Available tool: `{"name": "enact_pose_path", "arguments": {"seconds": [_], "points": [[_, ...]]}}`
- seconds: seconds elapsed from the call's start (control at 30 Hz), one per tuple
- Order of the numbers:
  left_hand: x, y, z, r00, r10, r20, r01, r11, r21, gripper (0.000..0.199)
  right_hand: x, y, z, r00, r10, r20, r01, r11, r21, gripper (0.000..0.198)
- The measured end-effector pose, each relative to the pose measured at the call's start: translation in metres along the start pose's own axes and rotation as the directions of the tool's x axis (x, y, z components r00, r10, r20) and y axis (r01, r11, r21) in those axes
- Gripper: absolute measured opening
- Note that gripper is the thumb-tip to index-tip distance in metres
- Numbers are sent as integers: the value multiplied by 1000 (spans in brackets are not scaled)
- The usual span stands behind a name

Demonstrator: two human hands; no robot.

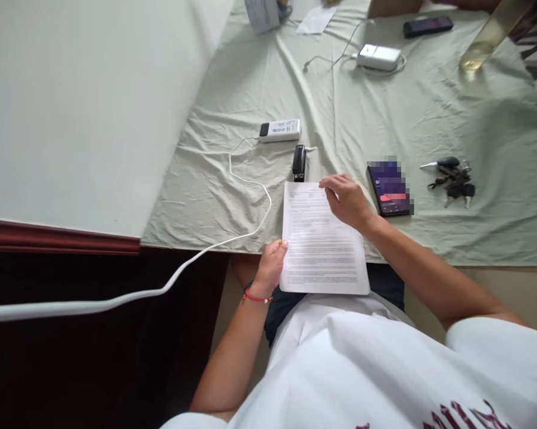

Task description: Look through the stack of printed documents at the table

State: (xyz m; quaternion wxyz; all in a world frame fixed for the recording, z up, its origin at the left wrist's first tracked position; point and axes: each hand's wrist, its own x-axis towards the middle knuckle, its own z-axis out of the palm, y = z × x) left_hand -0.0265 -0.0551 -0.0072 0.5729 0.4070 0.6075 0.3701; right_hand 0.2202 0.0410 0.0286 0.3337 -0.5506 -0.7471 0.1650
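Paper [322, 244], a printed sheet, lies at the near edge of the cloth-covered table [429, 113], overhanging my lap. My left hand [272, 262] pinches its left edge; my right hand [346, 199] rests curled fingers on its top, below the black stapler [299, 162].

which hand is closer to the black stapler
Right. The right hand rests on the top of the printed sheet, just below the black stapler. The left hand holds the sheet's lower left edge, farther away.
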Motion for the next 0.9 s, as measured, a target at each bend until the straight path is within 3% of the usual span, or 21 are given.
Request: {"name": "enact_pose_path", "arguments": {"seconds": [0.13, 0.2, 0.3, 0.43, 0.53, 0.6, 0.67, 0.7, 0.8, 0.9], "points": [[-3, -5, 3, 999, 45, 14, -45, 999, 8, 35, -38, 14, -5, 983, -49, 179, 53, 998, -19, 31], [-8, -11, 5, 997, 74, -24, -73, 996, 44, 34, -60, 18, -12, 978, -48, 201, 53, 998, -20, 32], [-19, -21, 6, 988, 120, -94, -110, 988, 109, 37, -108, 10, -28, 993, 46, 108, -50, 998, 37, 33], [-32, -35, 6, 987, 108, -120, -102, 993, 53, 40, -192, -7, -54, 973, 113, 200, -148, 974, 170, 26], [-36, -38, 11, 990, 91, -104, -92, 996, -4, 40, -255, 0, -64, 936, 311, 163, -334, 931, 146, 19], [-35, -37, 15, 990, 94, -103, -97, 995, -19, 39, -291, 14, -62, 824, 549, 142, -562, 823, 79, 15], [-34, -35, 20, 989, 99, -109, -103, 994, -35, 39, -320, 29, -56, 584, 788, 192, -809, 584, 65, 14], [-34, -33, 22, 989, 98, -112, -104, 993, -47, 39, -333, 34, -53, 466, 850, 245, -883, 462, 79, 14], [-35, -29, 27, 993, 72, -97, -83, 990, -114, 43, -359, 39, -45, 364, 844, 395, -931, 348, 114, 12], [-42, -25, 27, 998, 18, -61, -32, 973, -227, 51, -373, 30, -46, 300, 769, 564, -939, 342, 33, 19]]}}
